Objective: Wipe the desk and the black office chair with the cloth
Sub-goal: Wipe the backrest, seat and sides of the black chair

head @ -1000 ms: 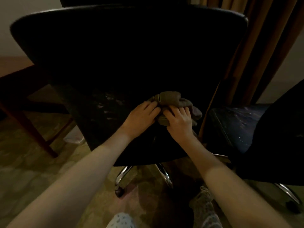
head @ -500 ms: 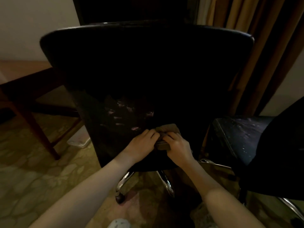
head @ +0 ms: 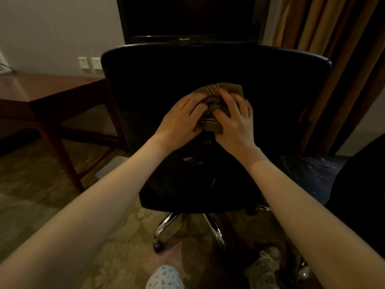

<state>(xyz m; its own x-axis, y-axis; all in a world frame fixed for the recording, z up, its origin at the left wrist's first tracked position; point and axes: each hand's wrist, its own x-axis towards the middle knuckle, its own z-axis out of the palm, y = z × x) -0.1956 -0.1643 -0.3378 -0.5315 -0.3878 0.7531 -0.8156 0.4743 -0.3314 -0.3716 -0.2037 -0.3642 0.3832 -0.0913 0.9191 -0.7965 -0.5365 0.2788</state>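
Left hand: the left hand (head: pixel 183 119) lies on the left half of the bunched olive-brown striped cloth (head: pixel 220 89). Its fingers are bent into the folds and its thumb is tucked at the cloth's lower edge, gripping it.
Right hand: the right hand (head: pixel 235 122) covers the right half. Its fingers are spread and curled over the cloth and its thumb pinches the lower fold. The two hands nearly meet in the middle.
Cloth: it is pressed against the rear face of the backrest of the black padded office chair (head: pixel 270 101), in the upper middle of that backrest. Only its top and a strip between the hands show.
Chair: the backrest faces the camera, with pale scuffs below the hands and a chrome wheeled base (head: pixel 166 224) under it.
Bench: a reddish-brown wooden bench (head: pixel 52 90) stands left of the chair, its near corner just behind the chair's left edge.
Behind the chair: a black flat screen (head: pixel 187 17) rises above the backrest top, and two white wall plates (head: pixel 90 63) sit up and to the left.
Right of the chair: brown curtains (head: pixel 333 59) hang there, and a second dark, speckled chair seat (head: pixel 312 170) stands close beside it.
Below the chair: patterned carpet (head: pixel 31 195).
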